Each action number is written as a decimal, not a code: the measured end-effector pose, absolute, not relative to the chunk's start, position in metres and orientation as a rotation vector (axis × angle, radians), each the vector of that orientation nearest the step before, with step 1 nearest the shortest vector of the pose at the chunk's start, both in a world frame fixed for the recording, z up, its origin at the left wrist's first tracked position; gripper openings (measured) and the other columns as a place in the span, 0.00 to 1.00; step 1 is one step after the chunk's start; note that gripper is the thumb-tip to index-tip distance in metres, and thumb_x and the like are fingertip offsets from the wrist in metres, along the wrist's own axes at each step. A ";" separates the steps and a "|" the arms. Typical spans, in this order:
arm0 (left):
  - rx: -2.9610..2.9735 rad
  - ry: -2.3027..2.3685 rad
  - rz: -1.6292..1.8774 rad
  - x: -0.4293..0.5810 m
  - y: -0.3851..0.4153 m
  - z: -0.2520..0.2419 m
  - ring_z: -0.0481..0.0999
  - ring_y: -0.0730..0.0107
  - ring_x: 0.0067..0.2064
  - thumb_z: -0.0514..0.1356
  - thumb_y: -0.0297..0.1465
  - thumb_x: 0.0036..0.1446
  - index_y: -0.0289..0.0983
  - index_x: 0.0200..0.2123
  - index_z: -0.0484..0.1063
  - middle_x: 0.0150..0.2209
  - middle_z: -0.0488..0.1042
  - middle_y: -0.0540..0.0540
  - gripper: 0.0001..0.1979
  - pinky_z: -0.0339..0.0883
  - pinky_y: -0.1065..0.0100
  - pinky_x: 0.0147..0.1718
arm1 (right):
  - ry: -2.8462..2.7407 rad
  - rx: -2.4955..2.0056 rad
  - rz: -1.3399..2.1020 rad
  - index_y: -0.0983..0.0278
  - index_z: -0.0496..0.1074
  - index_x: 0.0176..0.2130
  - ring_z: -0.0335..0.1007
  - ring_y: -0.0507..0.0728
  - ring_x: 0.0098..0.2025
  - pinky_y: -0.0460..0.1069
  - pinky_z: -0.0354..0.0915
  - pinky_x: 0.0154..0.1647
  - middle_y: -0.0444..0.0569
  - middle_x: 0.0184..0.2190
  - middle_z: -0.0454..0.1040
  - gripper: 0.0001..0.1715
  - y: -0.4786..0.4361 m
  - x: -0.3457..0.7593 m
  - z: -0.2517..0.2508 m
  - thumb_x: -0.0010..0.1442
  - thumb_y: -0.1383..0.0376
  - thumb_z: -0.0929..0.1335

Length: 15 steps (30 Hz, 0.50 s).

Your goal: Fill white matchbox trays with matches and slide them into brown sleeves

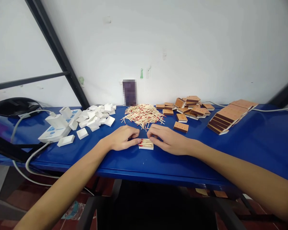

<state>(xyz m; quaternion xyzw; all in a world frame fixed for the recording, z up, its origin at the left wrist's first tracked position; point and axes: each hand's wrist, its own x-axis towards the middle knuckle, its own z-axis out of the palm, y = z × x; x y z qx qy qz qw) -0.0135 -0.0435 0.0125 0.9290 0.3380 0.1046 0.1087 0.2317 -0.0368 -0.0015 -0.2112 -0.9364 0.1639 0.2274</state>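
Observation:
A small white matchbox tray (146, 148) lies near the front edge of the blue table, filled with red-tipped matches (146, 142). My left hand (124, 138) is at its left end, fingers curled and thumb against the match heads. From the right, my right hand (166, 139) closes on the other end, with bent fingers and its thumb at the matches; its fingertips are partly hidden. Just beyond both hands is a big loose heap of matches (144, 115).
White empty trays (96, 116) lie heaped at left beside a power strip (55, 131) with cables. At right are brown matchbox sleeves (190, 107), some scattered, and a leaning stack of them (230, 115). A dark upright object (129, 92), pixelated, stands against the wall.

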 end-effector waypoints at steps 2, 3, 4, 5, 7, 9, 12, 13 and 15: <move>2.742 0.997 0.258 -0.013 -0.043 0.013 0.59 0.71 0.26 0.48 0.42 0.66 0.37 0.27 0.61 0.25 0.63 0.51 0.18 0.54 0.67 0.31 | -2.576 -0.575 0.469 0.62 0.63 0.39 0.63 0.55 0.38 0.51 0.61 0.41 0.49 0.36 0.68 0.08 -0.035 0.233 -0.002 0.69 0.67 0.57; 2.758 1.002 0.235 -0.013 -0.044 0.013 0.61 0.70 0.27 0.48 0.41 0.67 0.37 0.28 0.62 0.25 0.64 0.50 0.18 0.55 0.67 0.32 | -2.572 -0.580 0.484 0.62 0.63 0.40 0.63 0.55 0.39 0.51 0.61 0.42 0.49 0.37 0.68 0.08 -0.034 0.233 -0.003 0.69 0.68 0.57; 2.778 1.004 0.212 -0.013 -0.044 0.014 0.63 0.70 0.28 0.47 0.41 0.67 0.37 0.28 0.63 0.26 0.66 0.50 0.18 0.56 0.67 0.33 | -2.570 -0.587 0.498 0.62 0.63 0.40 0.64 0.55 0.40 0.52 0.61 0.43 0.49 0.38 0.68 0.07 -0.034 0.233 -0.003 0.69 0.68 0.57; 2.799 1.002 0.193 -0.013 -0.045 0.014 0.64 0.69 0.29 0.47 0.41 0.67 0.36 0.29 0.63 0.27 0.67 0.49 0.18 0.57 0.67 0.34 | -2.574 -0.596 0.507 0.61 0.62 0.41 0.64 0.56 0.40 0.52 0.61 0.43 0.49 0.39 0.69 0.07 -0.033 0.232 -0.004 0.69 0.68 0.57; 2.829 0.992 0.163 -0.013 -0.046 0.015 0.66 0.68 0.30 0.46 0.40 0.68 0.36 0.29 0.65 0.28 0.69 0.48 0.19 0.58 0.66 0.35 | -2.594 -0.618 0.505 0.61 0.62 0.43 0.65 0.56 0.40 0.52 0.62 0.44 0.49 0.40 0.69 0.08 -0.034 0.231 -0.005 0.69 0.67 0.57; 2.848 0.982 0.145 -0.012 -0.046 0.015 0.67 0.68 0.31 0.46 0.39 0.68 0.36 0.29 0.65 0.28 0.69 0.48 0.19 0.58 0.66 0.35 | -2.620 -0.645 0.484 0.62 0.63 0.44 0.65 0.56 0.41 0.53 0.62 0.44 0.50 0.40 0.70 0.08 -0.035 0.230 -0.006 0.69 0.66 0.56; 2.876 0.997 0.127 -0.010 -0.046 0.013 0.68 0.67 0.31 0.47 0.39 0.68 0.36 0.30 0.66 0.29 0.70 0.47 0.18 0.58 0.66 0.35 | -2.660 -0.666 0.437 0.62 0.62 0.45 0.66 0.57 0.42 0.53 0.62 0.44 0.52 0.42 0.70 0.08 -0.036 0.228 -0.006 0.69 0.66 0.57; 2.889 1.001 0.120 -0.009 -0.046 0.012 0.69 0.67 0.31 0.47 0.39 0.68 0.36 0.31 0.67 0.29 0.71 0.47 0.18 0.58 0.66 0.35 | -2.670 -0.663 0.422 0.63 0.62 0.45 0.66 0.58 0.42 0.54 0.62 0.44 0.52 0.42 0.70 0.08 -0.036 0.227 -0.006 0.69 0.66 0.57; 2.914 0.999 0.108 -0.008 -0.045 0.011 0.70 0.66 0.32 0.46 0.40 0.69 0.35 0.32 0.68 0.31 0.72 0.46 0.19 0.58 0.66 0.34 | -2.671 -0.648 0.419 0.63 0.63 0.46 0.66 0.58 0.43 0.54 0.62 0.45 0.52 0.43 0.71 0.08 -0.036 0.226 -0.007 0.69 0.67 0.57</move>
